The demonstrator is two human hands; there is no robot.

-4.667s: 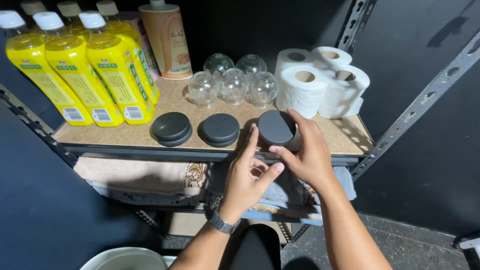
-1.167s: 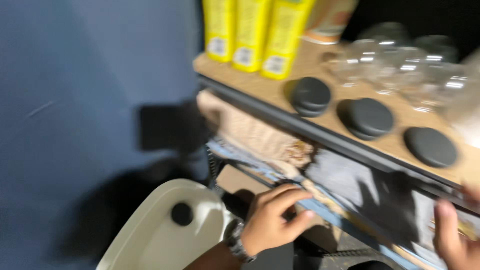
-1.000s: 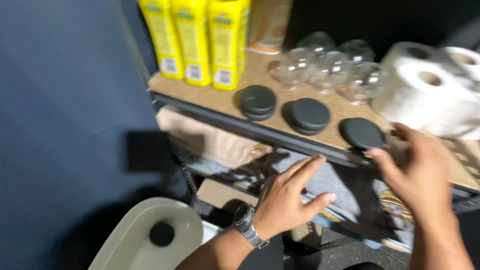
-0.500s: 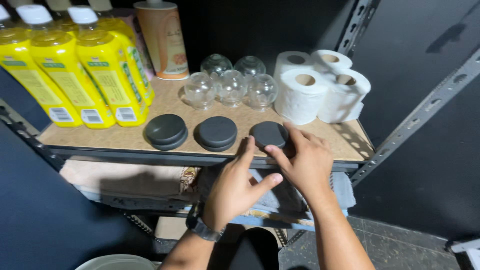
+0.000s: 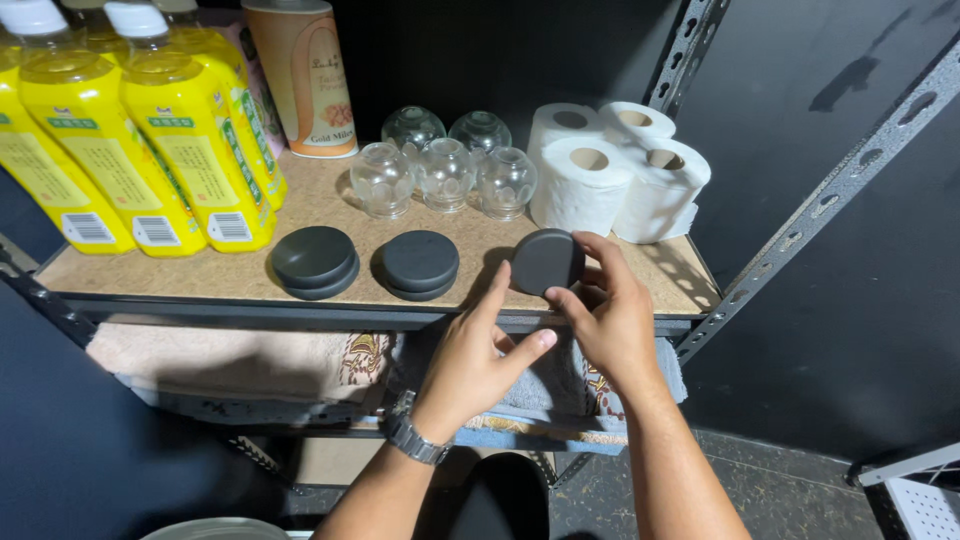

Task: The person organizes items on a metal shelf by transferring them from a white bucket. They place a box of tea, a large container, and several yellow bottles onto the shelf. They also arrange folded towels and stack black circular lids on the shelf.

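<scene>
Head view. We see a particleboard shelf point(image 5: 300, 205) in a dark metal rack; its front edge point(image 5: 300, 312) runs across at our 9-to-3 line, and a slotted upright point(image 5: 830, 195) climbs toward 2 o'clock. Open board is tight: a bare strip at the right front corner point(image 5: 675, 280) and narrow gaps between items. Behind the shelf it is all black wall.

The right hand point(image 5: 610, 320) grips a round black disc point(image 5: 545, 260), thumb on its lower rim and fingers curled round the right side. The disc is tilted up on edge, its flat face toward us, over the front right part of the board, at 12 o'clock from both hands. The left hand point(image 5: 475, 355), with a wristwatch point(image 5: 415, 440), is spread loose and grasps nothing; its forefinger tip is at the disc's left rim, but we cannot tell whether it touches.

The disc is matte, dark grey to black, smooth, with rounded edges. At its 9 o'clock sit two stacks of like discs, the near stack point(image 5: 420, 265) and the far stack point(image 5: 313, 260), each two high.

Further back: yellow bottles point(image 5: 190, 150) at 10 o'clock, a tan canister point(image 5: 300, 80), clear glass cups point(image 5: 445, 170) and toilet rolls point(image 5: 610, 175) at 1 o'clock. Folded towels point(image 5: 250, 355) lie on the shelf below.
</scene>
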